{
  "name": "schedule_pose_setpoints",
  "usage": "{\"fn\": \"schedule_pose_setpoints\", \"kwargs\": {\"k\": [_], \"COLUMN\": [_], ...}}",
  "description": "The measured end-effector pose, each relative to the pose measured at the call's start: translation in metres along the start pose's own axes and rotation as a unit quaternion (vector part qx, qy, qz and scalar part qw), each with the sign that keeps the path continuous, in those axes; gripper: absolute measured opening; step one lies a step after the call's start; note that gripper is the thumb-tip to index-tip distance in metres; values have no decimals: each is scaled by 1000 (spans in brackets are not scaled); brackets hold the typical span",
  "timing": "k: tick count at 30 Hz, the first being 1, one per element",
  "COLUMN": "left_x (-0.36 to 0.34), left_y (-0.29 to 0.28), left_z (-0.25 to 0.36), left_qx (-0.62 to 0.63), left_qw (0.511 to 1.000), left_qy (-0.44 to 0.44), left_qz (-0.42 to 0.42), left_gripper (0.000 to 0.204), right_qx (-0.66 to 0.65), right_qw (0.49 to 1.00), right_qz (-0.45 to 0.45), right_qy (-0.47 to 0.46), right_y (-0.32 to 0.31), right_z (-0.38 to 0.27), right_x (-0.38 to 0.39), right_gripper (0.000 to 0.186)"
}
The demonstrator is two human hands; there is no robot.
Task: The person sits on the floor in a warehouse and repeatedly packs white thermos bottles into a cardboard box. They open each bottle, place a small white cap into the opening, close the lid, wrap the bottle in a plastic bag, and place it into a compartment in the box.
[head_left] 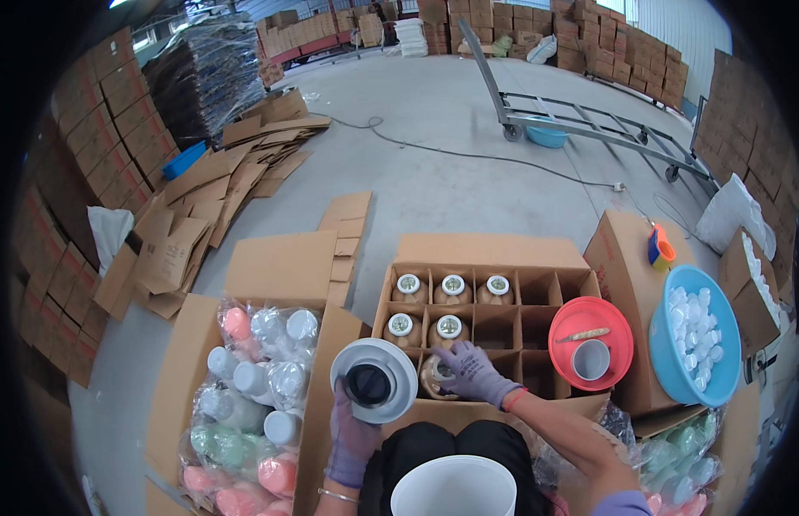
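My left hand (352,439), in a purple glove, is closed on the edge of a round white-grey plastic piece (402,397) with a black disc in its middle. My right hand (473,373), gloved alike, reaches into a divided cardboard box (494,248). Its fingers close on the top of a jar (434,387) in the front row; they partly cover it. Behind stand several more jars (452,291) with white rims and clear tops, one to a compartment. A white bucket (455,483) stands between my knees.
At left is a box of bagged pink, white and green containers (253,378). A red basin (619,344) holding a white cup (590,359) rests on the divided box's right side. Further right are a blue basin of white caps (694,335), an orange-and-blue tape dispenser (660,249) and a metal trolley (597,129).
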State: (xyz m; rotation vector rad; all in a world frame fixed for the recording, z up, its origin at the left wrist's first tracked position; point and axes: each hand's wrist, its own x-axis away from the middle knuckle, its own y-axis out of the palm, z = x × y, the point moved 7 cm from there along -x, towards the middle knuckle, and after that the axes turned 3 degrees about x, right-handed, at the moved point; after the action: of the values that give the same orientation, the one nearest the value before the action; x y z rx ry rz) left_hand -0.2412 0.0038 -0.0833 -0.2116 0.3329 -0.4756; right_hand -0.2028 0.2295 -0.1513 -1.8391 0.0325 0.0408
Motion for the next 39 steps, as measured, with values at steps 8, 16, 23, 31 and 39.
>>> {"fn": "schedule_pose_setpoints", "kwargs": {"k": [8,16,23,31,39], "left_x": [-39,-13,55,87,76], "left_y": [87,103,120,17,62], "left_z": [32,122,56,120,152], "left_qx": [336,405,605,312,55], "left_qw": [922,902,610,937,943], "left_qy": [-32,-28,-381,-154,81], "left_qz": [-189,-150,-341,-35,-317], "left_gripper": [68,56,54,49,32], "right_qx": [32,-214,-612,-290,-434], "right_qw": [931,932,790,936,835], "right_qz": [291,206,-34,-153,326], "right_qy": [-218,-206,18,-127,90], "right_y": [-222,-223,-143,-138,-168], "right_z": [-109,-80,-66,-108,-59], "right_x": [90,151,180,157,212], "right_gripper": [79,75,74,47,28]}}
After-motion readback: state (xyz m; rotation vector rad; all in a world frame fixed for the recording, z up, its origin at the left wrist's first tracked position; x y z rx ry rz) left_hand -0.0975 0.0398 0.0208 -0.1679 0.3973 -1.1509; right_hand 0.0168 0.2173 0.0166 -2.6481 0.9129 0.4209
